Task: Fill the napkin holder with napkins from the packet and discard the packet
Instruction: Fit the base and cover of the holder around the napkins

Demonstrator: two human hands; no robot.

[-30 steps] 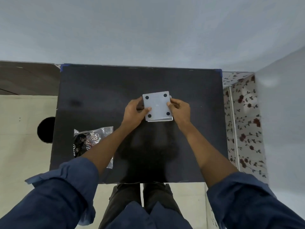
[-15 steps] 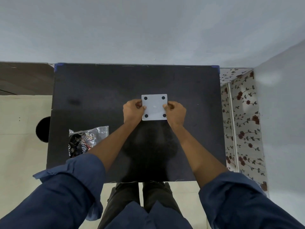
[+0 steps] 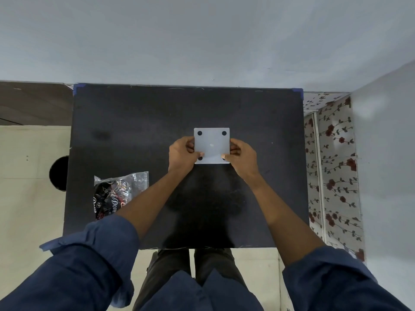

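A white square napkin holder with a black dot at each corner sits at the middle of the black table, its flat face up. My left hand grips its left edge and my right hand grips its right edge, thumbs over the two near dots. A crinkled clear and black packet lies flat near the table's front left, partly hidden by my left sleeve. No napkins show.
A round dark opening sits in the pale floor just left of the table. A floral-patterned panel runs along the table's right side. A grey wall stands behind the table.
The holder was tilted a second ago and now sits square to the table. Both hands stayed on its sides and shifted slightly with it. The packet has not moved.
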